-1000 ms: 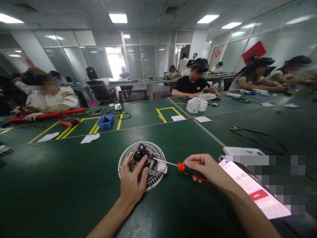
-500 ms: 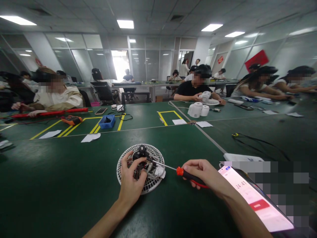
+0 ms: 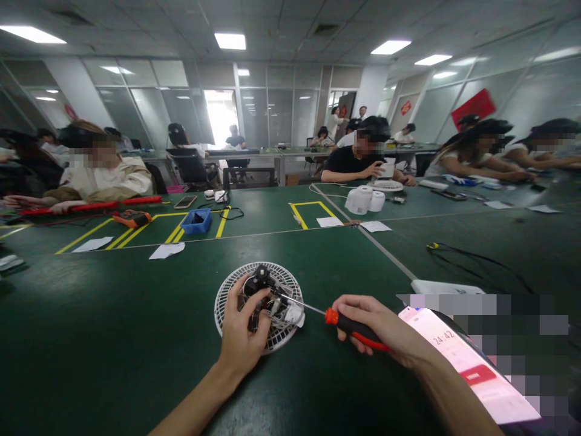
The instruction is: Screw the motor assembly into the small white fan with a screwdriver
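While my left hand (image 3: 242, 330) clasps a black mechanism (image 3: 262, 274) on a round white plastic grille (image 3: 288, 284), green table (image 3: 136, 315), my right hand (image 3: 370, 318) grips a red-and-black screwdriver (image 3: 349, 325): apparently screw-turning; likely calling next for alignment.

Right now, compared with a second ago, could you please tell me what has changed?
The co-worker opposite has taken up a white part, and the phone readout went from 24:41 to 24:42. As before, the left hand is on the black mechanism over the white grille, and the right hand grips the screwdriver.
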{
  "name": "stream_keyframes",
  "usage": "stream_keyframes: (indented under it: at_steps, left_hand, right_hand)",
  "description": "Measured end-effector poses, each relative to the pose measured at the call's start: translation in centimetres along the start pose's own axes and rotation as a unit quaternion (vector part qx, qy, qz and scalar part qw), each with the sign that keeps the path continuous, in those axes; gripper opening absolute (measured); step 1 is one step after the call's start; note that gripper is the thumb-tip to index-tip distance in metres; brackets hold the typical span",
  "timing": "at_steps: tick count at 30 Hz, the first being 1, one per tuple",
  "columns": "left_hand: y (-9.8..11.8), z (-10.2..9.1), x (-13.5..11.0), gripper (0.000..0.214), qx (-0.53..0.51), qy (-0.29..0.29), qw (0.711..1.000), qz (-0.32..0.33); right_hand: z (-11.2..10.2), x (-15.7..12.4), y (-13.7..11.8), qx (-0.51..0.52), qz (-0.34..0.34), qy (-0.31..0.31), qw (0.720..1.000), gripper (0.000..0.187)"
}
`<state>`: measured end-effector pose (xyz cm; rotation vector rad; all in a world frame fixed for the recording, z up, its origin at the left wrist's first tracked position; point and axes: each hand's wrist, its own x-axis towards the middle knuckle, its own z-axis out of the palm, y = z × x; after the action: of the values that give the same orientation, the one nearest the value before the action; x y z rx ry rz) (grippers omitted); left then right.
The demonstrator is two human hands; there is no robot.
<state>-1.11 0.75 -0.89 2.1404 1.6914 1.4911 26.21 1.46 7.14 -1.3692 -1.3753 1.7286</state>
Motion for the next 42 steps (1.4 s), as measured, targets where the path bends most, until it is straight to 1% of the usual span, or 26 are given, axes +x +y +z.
stream_keyframes:
  at_steps: [3, 6, 9, 12, 15, 21, 26, 31, 36, 38, 40, 42]
  left_hand:
    - [-0.4, 0.0, 0.0, 0.032, 0.014, -0.001, 1.000, 0.028]
    - [-0.7, -0.1, 0.0, 0.032, 0.027, 0.004, 0.999, 0.043]
    - [-1.0, -0.4, -0.1, 0.033, 0.042, -0.009, 0.997, 0.065]
    - [-1.4, -0.6, -0.1, 0.037, 0.048, -0.020, 0.995, 0.084]
    - [-1.6, -0.6, -0.3, 0.041, 0.050, -0.018, 0.995, 0.082]
    - [-1.7, -0.6, -0.5, 0.055, 0.049, -0.037, 0.996, 0.066]
    - [-1.7, -0.6, -0.5, 0.056, 0.052, -0.035, 0.996, 0.070]
    - [-1.5, -0.6, -0.8, 0.064, 0.067, -0.039, 0.994, 0.079]
    - [-1.6, -0.5, -1.0, 0.068, 0.079, -0.037, 0.993, 0.084]
    - [-1.7, -0.5, -1.1, 0.069, 0.077, -0.040, 0.993, 0.084]
    - [-1.8, -0.5, -1.2, 0.071, 0.076, -0.044, 0.993, 0.083]
    - [-1.9, -0.4, -1.2, 0.073, 0.077, -0.045, 0.993, 0.082]
  right_hand:
    - [0.0, -0.1, 0.0, 0.003, 0.001, -0.002, 1.000, 0.042]
    - [0.0, 0.0, 0.1, -0.006, 0.023, -0.016, 1.000, 0.042]
    - [-0.1, 0.1, 0.2, -0.016, 0.045, -0.035, 0.998, 0.045]
    - [0.0, 0.1, 0.3, -0.015, 0.045, -0.041, 0.998, 0.045]
    - [0.0, 0.1, 0.3, -0.019, 0.039, -0.039, 0.998, 0.046]
    - [-0.1, 0.2, 0.5, -0.032, 0.023, -0.031, 0.999, 0.045]
    - [-0.1, 0.3, 0.6, -0.043, 0.015, -0.019, 0.999, 0.047]
    - [0.0, 0.1, 0.5, -0.088, -0.018, -0.017, 0.996, 0.052]
    - [-0.3, -0.2, 0.3, -0.127, -0.056, -0.016, 0.990, 0.051]
    - [-0.4, -0.2, 0.1, -0.129, -0.070, -0.005, 0.989, 0.047]
    - [-0.4, -0.3, -0.1, -0.126, -0.098, 0.019, 0.987, 0.044]
    - [-0.4, -0.2, -0.2, -0.113, -0.125, 0.045, 0.985, 0.046]
